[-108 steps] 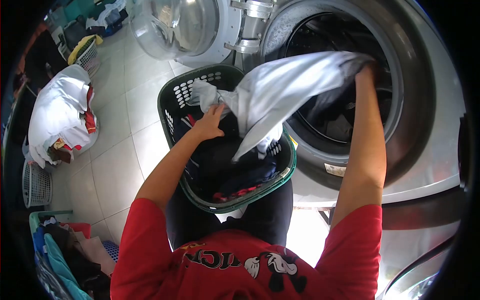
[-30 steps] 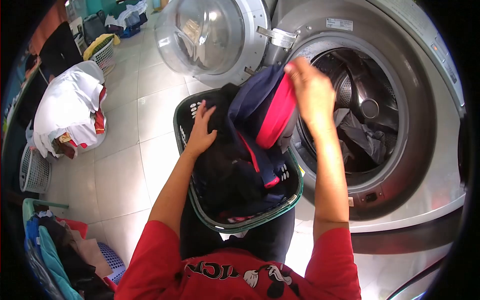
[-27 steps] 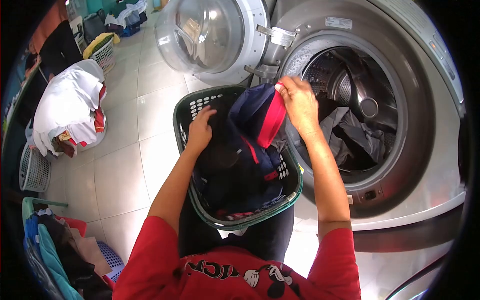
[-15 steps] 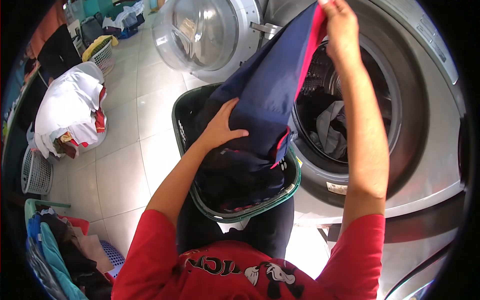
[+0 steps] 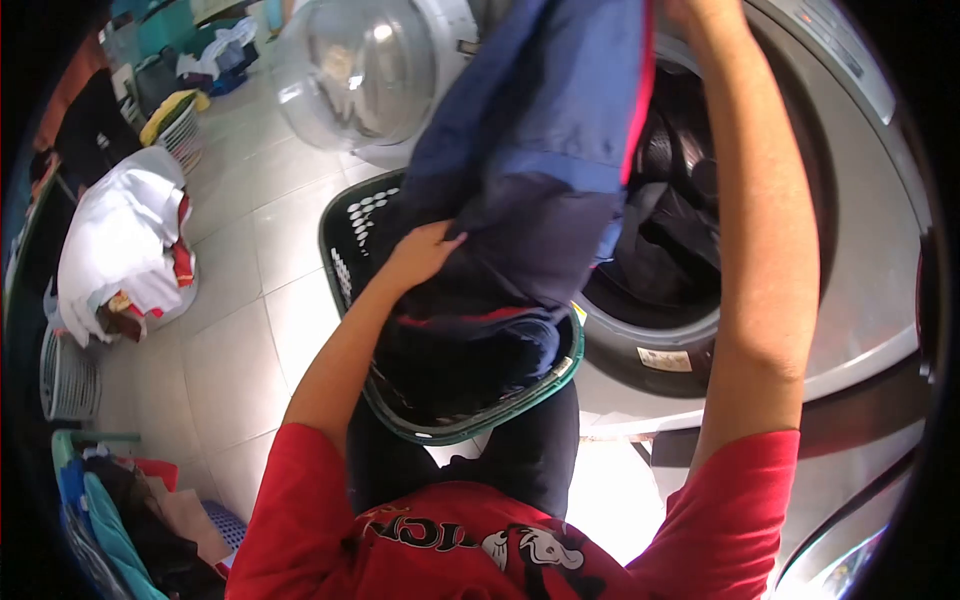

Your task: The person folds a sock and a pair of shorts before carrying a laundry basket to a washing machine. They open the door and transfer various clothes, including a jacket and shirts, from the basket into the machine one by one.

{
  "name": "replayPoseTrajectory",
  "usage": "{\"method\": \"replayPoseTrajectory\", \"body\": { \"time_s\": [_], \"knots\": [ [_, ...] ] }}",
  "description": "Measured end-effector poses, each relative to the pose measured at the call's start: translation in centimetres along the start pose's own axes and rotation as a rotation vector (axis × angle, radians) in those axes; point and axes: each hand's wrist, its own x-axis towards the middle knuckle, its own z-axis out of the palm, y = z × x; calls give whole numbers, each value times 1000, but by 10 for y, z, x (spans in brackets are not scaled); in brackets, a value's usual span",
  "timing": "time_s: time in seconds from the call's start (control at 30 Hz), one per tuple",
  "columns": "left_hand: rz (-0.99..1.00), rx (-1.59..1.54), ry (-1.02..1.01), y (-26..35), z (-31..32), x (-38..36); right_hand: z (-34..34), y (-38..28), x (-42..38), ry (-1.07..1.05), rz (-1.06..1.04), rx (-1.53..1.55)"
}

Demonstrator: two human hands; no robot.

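Observation:
A navy blue garment with red trim (image 5: 560, 190) stretches up from a dark green laundry basket (image 5: 500, 421) past the top of the view. My right hand (image 5: 700, 15) is raised at the top edge, its fingers mostly cut off, closed on the upper part of the garment. Lower down, my left hand (image 5: 424, 252) pinches the garment's left side, thumb showing and fingertips partly in the cloth. More dark clothes lie inside the basket, which sits at my legs. Right of the garment is the open drum of a front-loading washing machine (image 5: 870, 270), with dark clothes (image 5: 665, 250) inside.
The round glass door (image 5: 360, 75) stands swung out to the left. On the tiled floor (image 5: 230, 350) at left are a heap of white laundry (image 5: 125, 230), a white basket (image 5: 70, 375) and a pile of mixed clothes (image 5: 140, 520). Further back stands another basket with yellow cloth (image 5: 172, 115).
My right hand has risen, pulling the garment higher, and more of it is out of the basket. My left hand has closed from flat on the cloth to a pinch. The view has shifted slightly.

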Motion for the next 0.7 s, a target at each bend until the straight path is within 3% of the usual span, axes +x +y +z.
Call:
{"method": "replayPoseTrajectory", "body": {
  "time_s": [0.07, 0.2, 0.27, 0.3, 0.37, 0.4, 0.43, 0.47, 0.5, 0.53, 0.6, 0.7],
  "knots": [
    [-36, -191, 65, -18, 4, 2, -12, 6, -19, -64, 93, -27],
    [-198, -240, 73, -26, -3, 12, -26, 2, -44, -232, 267, -154],
    [-244, -260, 76, -19, -11, 19, -32, 1, -65, -290, -62, -569],
    [-232, -396, 178, -25, -14, 32, -37, 12, -62, -452, -115, -712],
    [-321, -717, 296, -8, -31, 50, -39, 23, -81, -398, -669, -1059],
    [-420, -903, 313, 26, -48, 55, -38, 19, -94, -536, -459, -933],
    [-347, -1001, 313, 44, -59, 61, -37, 13, -107, -629, -238, -814],
    [-268, -1094, 314, 53, -65, 69, -36, 15, -116, -762, 158, -457],
    [-110, -1248, 282, 54, -68, 83, -39, 28, -127, -824, 256, -410],
    [57, -1395, 244, 57, -67, 92, -39, 60, -140, -796, 78, -684],
    [267, -1514, 206, 112, -70, 87, -31, 78, -170, -743, 325, -581],
    [269, -1207, 60, 105, -65, 93, -38, 112, -195, -453, 420, -502]
  ]
}}
